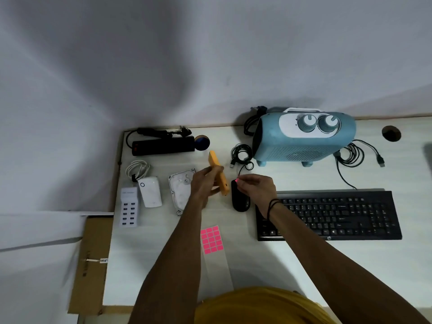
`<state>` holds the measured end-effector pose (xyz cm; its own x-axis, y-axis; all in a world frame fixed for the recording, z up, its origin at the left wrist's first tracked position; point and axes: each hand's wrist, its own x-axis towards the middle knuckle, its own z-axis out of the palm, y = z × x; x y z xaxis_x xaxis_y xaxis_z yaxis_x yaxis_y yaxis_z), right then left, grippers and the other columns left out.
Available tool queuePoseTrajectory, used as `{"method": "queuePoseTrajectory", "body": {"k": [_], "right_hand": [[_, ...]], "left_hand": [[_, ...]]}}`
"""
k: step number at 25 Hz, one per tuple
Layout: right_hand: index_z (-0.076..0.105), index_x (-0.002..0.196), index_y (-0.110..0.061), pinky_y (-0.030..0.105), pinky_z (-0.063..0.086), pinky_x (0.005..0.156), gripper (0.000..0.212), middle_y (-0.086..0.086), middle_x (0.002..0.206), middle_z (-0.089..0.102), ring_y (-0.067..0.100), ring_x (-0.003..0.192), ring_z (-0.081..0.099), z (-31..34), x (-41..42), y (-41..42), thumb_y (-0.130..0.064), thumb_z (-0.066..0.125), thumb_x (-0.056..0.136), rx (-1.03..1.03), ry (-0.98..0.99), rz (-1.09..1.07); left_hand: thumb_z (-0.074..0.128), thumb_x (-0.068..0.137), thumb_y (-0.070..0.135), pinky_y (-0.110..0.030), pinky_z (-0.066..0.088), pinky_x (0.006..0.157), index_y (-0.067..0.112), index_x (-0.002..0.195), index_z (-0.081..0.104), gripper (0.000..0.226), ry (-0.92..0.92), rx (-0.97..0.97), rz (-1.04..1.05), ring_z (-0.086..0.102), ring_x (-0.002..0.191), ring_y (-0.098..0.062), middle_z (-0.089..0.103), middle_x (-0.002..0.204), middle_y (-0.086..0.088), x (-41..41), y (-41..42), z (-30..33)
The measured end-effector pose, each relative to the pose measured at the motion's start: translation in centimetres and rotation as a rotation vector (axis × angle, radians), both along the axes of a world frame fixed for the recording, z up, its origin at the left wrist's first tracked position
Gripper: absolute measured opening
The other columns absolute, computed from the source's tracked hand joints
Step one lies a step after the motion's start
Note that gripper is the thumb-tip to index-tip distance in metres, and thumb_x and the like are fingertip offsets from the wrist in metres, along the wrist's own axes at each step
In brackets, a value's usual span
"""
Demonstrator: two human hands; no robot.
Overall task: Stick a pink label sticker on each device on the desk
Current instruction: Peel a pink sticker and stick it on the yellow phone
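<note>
The left hand (205,181) gripped an orange phone (218,173), holding it tilted on edge above the desk (163,265), just over a hard drive (180,190). The right hand (256,189) pinched a small pink sticker (237,181) at its fingertips, right above the front of a black mouse (240,197); whether the sticker touched the mouse could not be told. The sticker sheet (212,239) lay flat near the desk's front edge, between the two forearms. A keyboard (332,215) lay under the right wrist, with a blue heater (304,139) behind it. At the left stood a white hub (129,206), a white adapter (150,191) and a black power strip (163,146).
</note>
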<state>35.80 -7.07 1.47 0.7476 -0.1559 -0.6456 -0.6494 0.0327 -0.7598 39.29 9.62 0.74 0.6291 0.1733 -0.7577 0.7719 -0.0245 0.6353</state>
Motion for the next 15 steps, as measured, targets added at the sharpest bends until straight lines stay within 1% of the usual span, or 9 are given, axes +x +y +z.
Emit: {"method": "queuePoseTrajectory", "body": {"k": [1, 2, 3, 5, 6, 9, 11, 13, 15], "right_hand": [[0.080, 0.082, -0.018, 0.039, 0.058, 0.091, 0.009, 0.005, 0.087, 0.078, 0.021, 0.089, 0.074, 0.6, 0.1, 0.3, -0.016, 0.083, 0.074, 0.054, -0.016, -0.021], [0.079, 0.083, -0.015, 0.038, 0.057, 0.091, 0.007, 0.008, 0.089, 0.077, 0.023, 0.090, 0.073, 1.4, 0.0, 0.6, -0.011, 0.081, 0.078, 0.121, -0.043, -0.040], [0.078, 0.084, -0.012, 0.037, 0.057, 0.090, 0.007, 0.010, 0.090, 0.076, 0.024, 0.090, 0.071, 2.1, 0.1, 0.9, -0.006, 0.078, 0.080, 0.175, -0.069, -0.049], [0.077, 0.083, -0.011, 0.034, 0.057, 0.088, 0.009, 0.010, 0.087, 0.075, 0.023, 0.088, 0.069, 3.5, -0.1, 1.5, -0.002, 0.074, 0.084, 0.244, -0.127, -0.036], [0.076, 0.083, -0.011, 0.031, 0.058, 0.086, 0.010, 0.008, 0.085, 0.075, 0.021, 0.086, 0.068, 4.1, -0.3, 1.7, -0.002, 0.072, 0.085, 0.264, -0.153, -0.020], [0.073, 0.087, -0.007, 0.025, 0.059, 0.081, 0.009, 0.004, 0.081, 0.073, 0.017, 0.083, 0.067, 6.0, -0.7, 2.2, 0.000, 0.069, 0.087, 0.306, -0.190, 0.024], [0.072, 0.088, -0.006, 0.025, 0.059, 0.081, 0.008, 0.006, 0.082, 0.071, 0.018, 0.083, 0.066, 7.2, -1.2, 2.3, 0.001, 0.068, 0.088, 0.326, -0.214, 0.053], [0.071, 0.090, -0.005, 0.024, 0.060, 0.080, 0.008, 0.009, 0.082, 0.069, 0.020, 0.082, 0.065, 8.3, -1.8, 2.4, 0.002, 0.067, 0.088, 0.352, -0.232, 0.080], [0.071, 0.092, -0.002, 0.023, 0.060, 0.078, 0.007, 0.010, 0.081, 0.068, 0.021, 0.082, 0.064, 8.8, -2.4, 2.5, 0.002, 0.067, 0.088, 0.342, -0.248, 0.108]], "left_hand": [[0.067, 0.086, 0.046, -0.045, 0.059, 0.086, 0.010, 0.115, 0.068, 0.046, 0.014, -0.254, 0.092, 0.069, 0.103, -0.029, 0.070, 0.119, -0.016, -0.7, 0.5, 1.0], [0.062, 0.092, 0.044, -0.046, 0.057, 0.088, 0.009, 0.119, 0.065, 0.045, 0.021, -0.449, 0.152, 0.068, 0.105, -0.031, 0.069, 0.120, -0.018, -1.4, 1.0, 2.0], [0.058, 0.095, 0.046, -0.048, 0.055, 0.091, 0.007, 0.126, 0.062, 0.050, 0.022, -0.591, 0.174, 0.067, 0.108, -0.033, 0.068, 0.122, -0.019, -2.0, 1.4, 2.5], [0.050, 0.098, 0.051, -0.049, 0.053, 0.095, 0.004, 0.137, 0.055, 0.061, -0.006, -0.782, 0.210, 0.065, 0.108, -0.034, 0.066, 0.123, -0.020, -3.2, 2.1, 3.2], [0.046, 0.099, 0.053, -0.047, 0.053, 0.092, 0.003, 0.140, 0.053, 0.064, -0.027, -0.849, 0.229, 0.065, 0.104, -0.033, 0.065, 0.122, -0.020, -3.9, 2.2, 3.7], [0.043, 0.100, 0.052, -0.042, 0.048, 0.078, 0.003, 0.139, 0.051, 0.063, -0.085, -0.933, 0.260, 0.060, 0.089, -0.028, 0.062, 0.115, -0.018, -5.7, 2.5, 4.6], [0.047, 0.099, 0.046, -0.041, 0.045, 0.077, 0.006, 0.136, 0.052, 0.055, -0.126, -0.939, 0.260, 0.057, 0.086, -0.026, 0.060, 0.110, -0.015, -6.8, 2.7, 5.2], [0.054, 0.100, 0.036, -0.040, 0.045, 0.076, 0.011, 0.135, 0.054, 0.044, -0.156, -0.877, 0.235, 0.056, 0.083, -0.022, 0.057, 0.102, -0.009, -7.6, 2.8, 6.0], [0.058, 0.100, 0.023, -0.036, 0.050, 0.070, 0.013, 0.132, 0.058, 0.034, -0.186, -0.734, 0.196, 0.058, 0.083, -0.020, 0.058, 0.099, -0.005, -8.2, 2.7, 6.8]]}}
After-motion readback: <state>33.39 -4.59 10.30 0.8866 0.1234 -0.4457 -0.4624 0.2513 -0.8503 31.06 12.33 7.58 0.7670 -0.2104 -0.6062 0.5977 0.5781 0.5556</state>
